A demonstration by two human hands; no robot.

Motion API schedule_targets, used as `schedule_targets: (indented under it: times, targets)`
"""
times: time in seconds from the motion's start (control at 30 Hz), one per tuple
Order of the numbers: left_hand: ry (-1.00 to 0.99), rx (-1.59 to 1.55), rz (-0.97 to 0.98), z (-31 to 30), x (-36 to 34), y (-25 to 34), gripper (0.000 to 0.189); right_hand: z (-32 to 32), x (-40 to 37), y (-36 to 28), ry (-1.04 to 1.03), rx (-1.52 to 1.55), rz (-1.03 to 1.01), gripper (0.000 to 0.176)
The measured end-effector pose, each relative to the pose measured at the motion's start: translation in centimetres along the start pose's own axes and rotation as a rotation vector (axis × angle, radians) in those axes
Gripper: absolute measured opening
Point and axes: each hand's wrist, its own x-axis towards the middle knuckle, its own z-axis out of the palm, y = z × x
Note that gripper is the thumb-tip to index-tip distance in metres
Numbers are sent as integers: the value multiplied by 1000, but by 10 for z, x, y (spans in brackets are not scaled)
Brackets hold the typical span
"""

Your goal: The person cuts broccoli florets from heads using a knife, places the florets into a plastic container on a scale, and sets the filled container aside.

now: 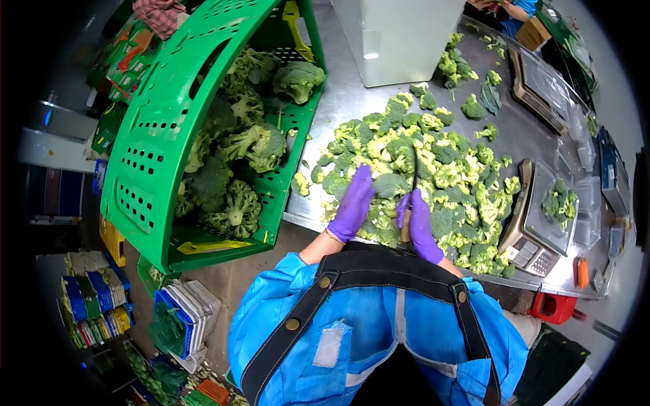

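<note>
My left hand (353,206), in a purple glove, is open, its fingers stretched out and pointing away from me. Just right of it is a dark green broccoli piece (391,185); whether they touch I cannot make out. My right hand (422,229), gloved the same way, is closed around the light-coloured handle of a knife (415,166). The dark blade points up and away, over the pile. Around both hands, cut broccoli florets (467,176) cover the steel table (359,101).
At left, a tilted green crate (145,162) holds large broccoli heads (254,147). A grey bin (406,40) stands behind the pile. Two scales lie right, the nearer scale (531,250) bearing florets. An orange-handled tool (582,272) lies near the table edge. A person's blue sleeve (523,8) shows far off.
</note>
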Motion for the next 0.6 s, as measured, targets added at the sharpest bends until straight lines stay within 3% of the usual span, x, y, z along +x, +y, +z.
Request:
schedule_targets:
  times: [0.03, 0.1, 0.17, 0.23, 0.3, 0.43, 0.5, 0.6]
  targets:
    - [-153, -49, -65, 2, 0, 7, 58, -3, -1, 1, 27, -33, -96, 45]
    - [-326, 281, 48, -1, 10, 18, 54, -4, -2, -2, 16, -27, -139, 44]
    - [-155, 606, 231, -8, 26, 42, 50, -3, -7, -11, -13, -231, -197, 38]
    - [220, 1037, 629, -35, 51, 58, 47, 3, -12, -14, 13, -228, -165, 31]
    - [402, 1567, 891, -80, 77, 81, 54, 0, -13, -9, -10, -303, -92, 29]
    - [489, 1754, 723, -126, 117, 109, 57, 1, -14, -4, -86, -328, -23, 30]
    - [462, 1730, 755, -136, 146, 114, 66, 5, -15, -11, -105, -378, -2, 31]
    - [509, 1565, 655, -132, 191, 124, 88, 4, -15, -9, -118, -373, 23, 28]
